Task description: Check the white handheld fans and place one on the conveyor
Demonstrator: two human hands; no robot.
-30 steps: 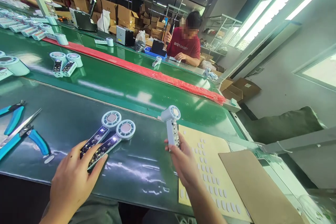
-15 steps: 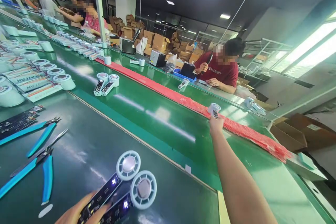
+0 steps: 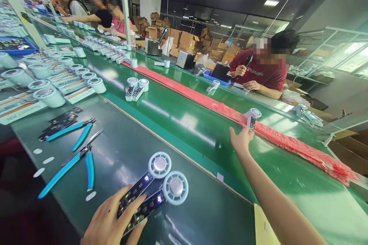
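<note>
My left hand (image 3: pixel 110 220) lies at the bottom edge, fingers spread flat over the circuit-board handles of two small white hand fans (image 3: pixel 161 183) that lie side by side on the dark green bench, their displays lit. My right arm stretches far forward across the green conveyor belt (image 3: pixel 178 122). My right hand (image 3: pixel 240 139) is open, its fingertips at the lower end of a third white hand fan (image 3: pixel 252 116), which rests against the red strip (image 3: pixel 287 143) on the far side of the belt.
Blue-handled cutters (image 3: pixel 71 153) and tweezers lie at the left. A pair of fans (image 3: pixel 135 89) rides the belt. Rows of fan parts (image 3: pixel 48 92) crowd the left. A person in a red shirt (image 3: pixel 264 74) works opposite; others sit far back. A yellow sheet (image 3: pixel 263 227) lies lower right.
My right hand carried the fan from over the yellow sheet out to the red strip, and its grip has loosened. The view swung up and left. My left hand stayed on the two fans.
</note>
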